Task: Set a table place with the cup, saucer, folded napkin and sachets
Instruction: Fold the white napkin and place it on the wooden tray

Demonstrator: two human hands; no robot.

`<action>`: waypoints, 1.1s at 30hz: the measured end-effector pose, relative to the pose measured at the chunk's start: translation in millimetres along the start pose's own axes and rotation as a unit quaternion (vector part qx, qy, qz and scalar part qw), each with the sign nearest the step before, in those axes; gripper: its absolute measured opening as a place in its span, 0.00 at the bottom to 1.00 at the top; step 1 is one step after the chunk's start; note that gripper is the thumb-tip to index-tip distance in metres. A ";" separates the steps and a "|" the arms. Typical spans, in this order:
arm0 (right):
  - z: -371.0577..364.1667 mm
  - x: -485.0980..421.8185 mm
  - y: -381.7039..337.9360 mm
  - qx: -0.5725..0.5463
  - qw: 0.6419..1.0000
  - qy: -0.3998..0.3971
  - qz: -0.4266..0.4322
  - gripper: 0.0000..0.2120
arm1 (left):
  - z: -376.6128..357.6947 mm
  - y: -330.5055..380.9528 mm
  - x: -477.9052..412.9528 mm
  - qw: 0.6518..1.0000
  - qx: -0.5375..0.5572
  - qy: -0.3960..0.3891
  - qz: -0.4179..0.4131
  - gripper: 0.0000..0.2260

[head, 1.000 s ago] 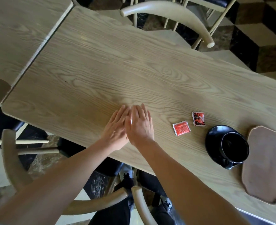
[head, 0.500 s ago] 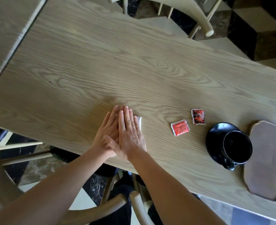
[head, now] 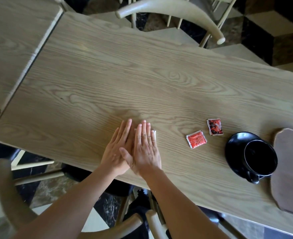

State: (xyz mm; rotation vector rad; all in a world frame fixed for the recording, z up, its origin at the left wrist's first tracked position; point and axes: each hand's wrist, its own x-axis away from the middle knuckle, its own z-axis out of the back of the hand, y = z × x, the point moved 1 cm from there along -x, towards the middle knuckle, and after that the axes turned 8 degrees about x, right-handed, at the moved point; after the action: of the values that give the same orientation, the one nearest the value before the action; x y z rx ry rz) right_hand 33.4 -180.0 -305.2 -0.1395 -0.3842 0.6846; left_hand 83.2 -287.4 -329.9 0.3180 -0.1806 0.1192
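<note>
White napkin, axis seemingly away from person, under flat left hand, right hand.

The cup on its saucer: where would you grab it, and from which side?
By its handle, probably, which sticks out from the cup toward the near table edge, over the saucer rim. Come from the near side with the right hand; the wooden board crowds its far-right side.
</note>
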 end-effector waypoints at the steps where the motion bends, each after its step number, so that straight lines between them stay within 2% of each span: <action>1: -0.9 -0.7 -0.1 0.002 1.000 0.000 0.003 0.49 | -1.7 0.0 0.1 1.000 0.003 0.004 0.006 0.34; 5: 6.7 -1.6 3.2 -0.073 0.997 -0.028 -0.001 0.51 | 2.4 1.5 1.7 1.000 -0.009 -0.007 -0.008 0.35; 7: 14.8 -3.9 7.5 -0.143 0.989 -0.044 -0.009 0.48 | 10.1 0.8 2.2 0.999 -0.012 -0.043 0.001 0.35; 9: 21.3 -8.2 13.1 -0.185 0.981 -0.057 -0.014 0.40 | 20.7 1.4 0.1 0.997 0.004 -0.072 0.028 0.32; 12: 24.7 -10.6 21.5 -0.155 0.986 -0.053 0.008 0.31 | 34.8 6.6 -4.0 0.996 0.035 -0.057 0.051 0.33; 15: 28.9 -10.5 31.7 -0.075 0.997 -0.006 0.029 0.32 | 39.2 1.9 -10.7 0.992 0.076 -0.025 0.097 0.27; 18: 35.7 -5.7 39.5 0.001 0.999 0.034 0.013 0.29 | 42.2 -0.2 -17.1 0.986 0.120 -0.018 0.114 0.21; 20: 36.0 -0.8 44.7 0.010 1.000 0.008 -0.010 0.25 | 45.8 7.7 -16.6 0.973 0.180 -0.038 0.138 0.18; 22: 37.6 5.3 53.1 -0.045 0.998 -0.029 -0.041 0.21 | 51.5 20.4 -14.9 0.956 0.228 -0.058 0.177 0.17; 24: 41.1 13.9 61.7 -0.123 0.989 -0.061 -0.063 0.14 | 57.2 33.2 -11.9 0.931 0.282 -0.072 0.222 0.15; 26: 46.9 26.8 73.9 -0.251 0.958 -0.076 -0.118 0.07 | 61.4 45.9 -8.1 0.887 0.371 -0.091 0.261 0.14; 29: 62.3 53.8 100.8 -0.452 0.862 -0.031 -0.228 0.09 | 64.1 75.7 -3.6 0.766 0.560 -0.135 0.286 0.24; 31: 77.3 75.2 118.9 -0.511 0.818 0.000 -0.265 0.07 | 63.8 107.3 -1.9 0.708 0.624 -0.130 0.305 0.32; 33: 89.7 98.5 135.9 -0.565 0.776 0.010 -0.280 0.05 | 60.0 140.4 -5.6 0.660 0.670 -0.083 0.329 0.37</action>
State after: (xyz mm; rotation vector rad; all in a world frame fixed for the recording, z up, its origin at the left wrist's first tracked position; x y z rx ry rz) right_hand -11.9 -12.5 -227.0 -1.1378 -0.7439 -0.2287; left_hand 48.0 -174.7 -232.9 1.7714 -0.3672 0.9825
